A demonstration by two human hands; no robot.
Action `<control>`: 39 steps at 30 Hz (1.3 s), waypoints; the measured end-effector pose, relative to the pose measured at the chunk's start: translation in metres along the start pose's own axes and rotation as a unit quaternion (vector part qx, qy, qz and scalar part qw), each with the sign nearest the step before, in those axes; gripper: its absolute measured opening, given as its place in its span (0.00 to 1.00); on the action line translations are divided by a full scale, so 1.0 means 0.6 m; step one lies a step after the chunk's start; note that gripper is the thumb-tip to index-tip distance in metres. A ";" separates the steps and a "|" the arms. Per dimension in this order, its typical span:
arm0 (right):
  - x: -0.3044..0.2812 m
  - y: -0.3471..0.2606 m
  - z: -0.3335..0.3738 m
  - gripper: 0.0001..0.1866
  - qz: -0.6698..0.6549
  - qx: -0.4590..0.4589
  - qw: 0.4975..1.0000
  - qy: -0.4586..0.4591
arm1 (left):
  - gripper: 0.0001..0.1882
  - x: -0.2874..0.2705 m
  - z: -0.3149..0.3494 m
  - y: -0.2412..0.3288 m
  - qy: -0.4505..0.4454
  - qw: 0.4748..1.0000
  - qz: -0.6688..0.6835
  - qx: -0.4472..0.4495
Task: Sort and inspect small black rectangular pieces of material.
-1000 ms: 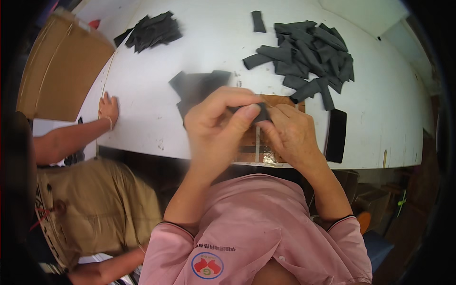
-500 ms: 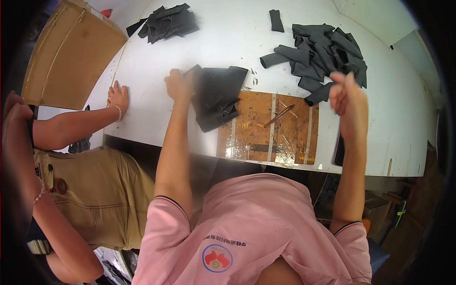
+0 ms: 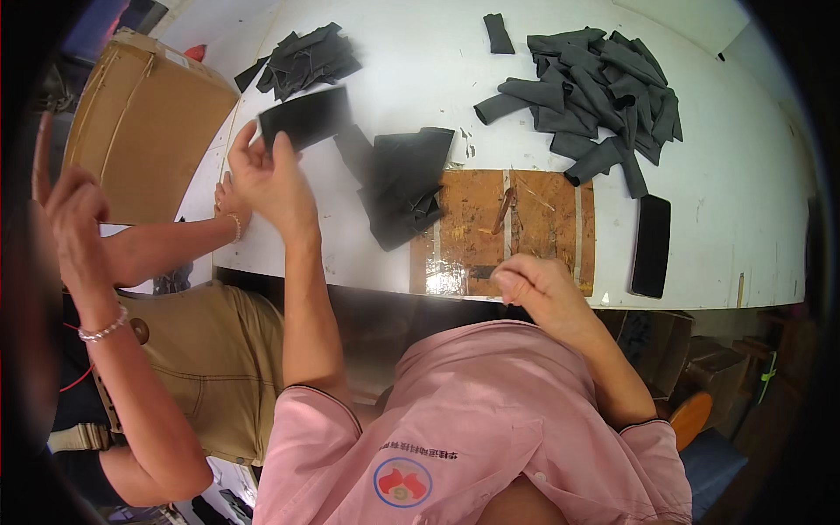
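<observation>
My left hand [image 3: 273,179] is raised over the left part of the table and grips a flat black fabric piece [image 3: 306,118] by its near edge, between thumb and fingers. To the right of that hand lies a loose stack of dark fabric pieces [image 3: 398,179], partly overlapping a brown board [image 3: 472,249]. At the board's near edge my right hand [image 3: 542,289] is closed, thumb pressed to the curled fingers; whatever is in it, if anything, is hidden. A slim brown tool [image 3: 503,212] rests on the board, its kind unclear.
Far right is a heap of dark fabric tubes [image 3: 604,87]; one tube [image 3: 499,33] lies apart. More dark pieces [image 3: 311,57] are piled far left. A black phone-like slab [image 3: 651,247] lies right of the board. Beside a cardboard box [image 3: 149,122], another person's hand [image 3: 229,197] touches the table.
My left hand has moved left, lifting a black fabric piece off the stack. My right hand has come from beside the tube heap to the board's near edge. The brown tool lies at a different angle.
</observation>
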State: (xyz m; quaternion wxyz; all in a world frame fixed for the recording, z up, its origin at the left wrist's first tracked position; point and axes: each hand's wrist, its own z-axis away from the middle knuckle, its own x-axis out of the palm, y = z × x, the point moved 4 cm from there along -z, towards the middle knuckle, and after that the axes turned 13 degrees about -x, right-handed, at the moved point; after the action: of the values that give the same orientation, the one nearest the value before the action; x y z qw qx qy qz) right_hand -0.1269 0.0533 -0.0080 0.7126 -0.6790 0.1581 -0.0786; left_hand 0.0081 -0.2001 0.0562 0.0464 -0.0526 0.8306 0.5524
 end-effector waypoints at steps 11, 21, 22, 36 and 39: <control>0.069 -0.056 -0.021 0.14 -0.179 -0.129 0.974 0.047 | 0.09 -0.022 0.241 0.025 -0.247 0.742 0.406 -0.473; 0.024 -0.036 -0.003 0.09 0.022 -0.170 0.960 0.221 | 0.14 0.014 0.321 -0.002 -0.249 0.772 0.311 -0.495; 0.019 -0.053 0.003 0.09 0.087 -0.188 0.952 0.225 | 0.14 0.008 0.321 -0.002 -0.221 0.833 0.217 -0.458; -0.006 -0.066 0.035 0.08 0.399 -0.274 0.851 0.204 | 0.11 0.016 0.301 0.093 -0.321 0.868 0.170 -0.339; -0.004 -0.063 0.041 0.09 0.421 -0.281 0.840 0.196 | 0.12 0.021 0.305 0.091 -0.353 0.857 0.141 -0.349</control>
State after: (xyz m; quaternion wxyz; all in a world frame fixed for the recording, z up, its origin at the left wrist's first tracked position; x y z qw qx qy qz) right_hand -0.1171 0.0748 0.0302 0.4098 -0.6884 0.5805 0.1458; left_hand -0.0085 -0.0109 0.0339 0.2366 0.2505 0.5097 0.7883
